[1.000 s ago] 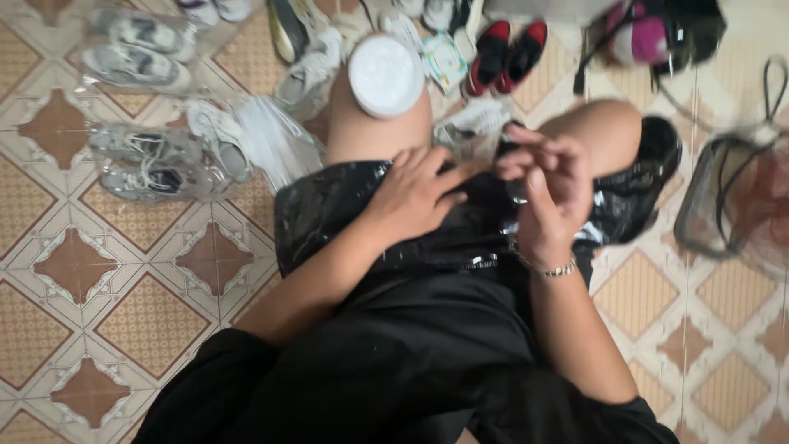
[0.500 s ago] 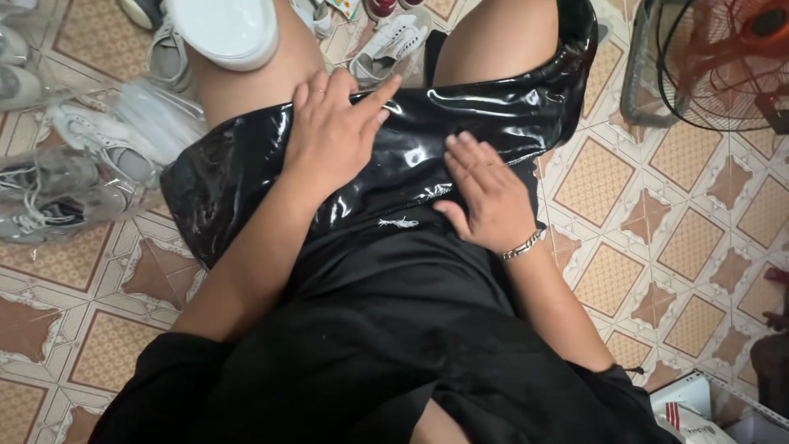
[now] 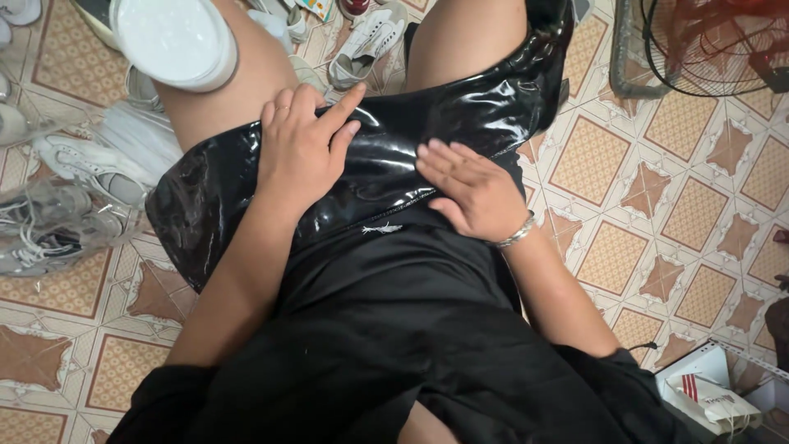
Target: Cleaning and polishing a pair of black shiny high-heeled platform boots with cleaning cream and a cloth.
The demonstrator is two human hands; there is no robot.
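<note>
Both my left hand (image 3: 300,152) and right hand (image 3: 468,193) lie flat with open fingers on the glossy black apron (image 3: 386,156) over my lap, gripping nothing.

Seen from above, a seated person presses both palms onto a glossy black plastic sheet (image 3: 246,205) draped across the lap. The left hand (image 3: 304,148) lies flat near the left thigh, index finger stretched out; the right hand (image 3: 468,189), a silver bracelet (image 3: 518,233) at its wrist, rests just beside it. White sneakers (image 3: 82,164) crowd the patterned tiled floor (image 3: 657,205), and a red fan (image 3: 715,41) stands at upper right.
</note>
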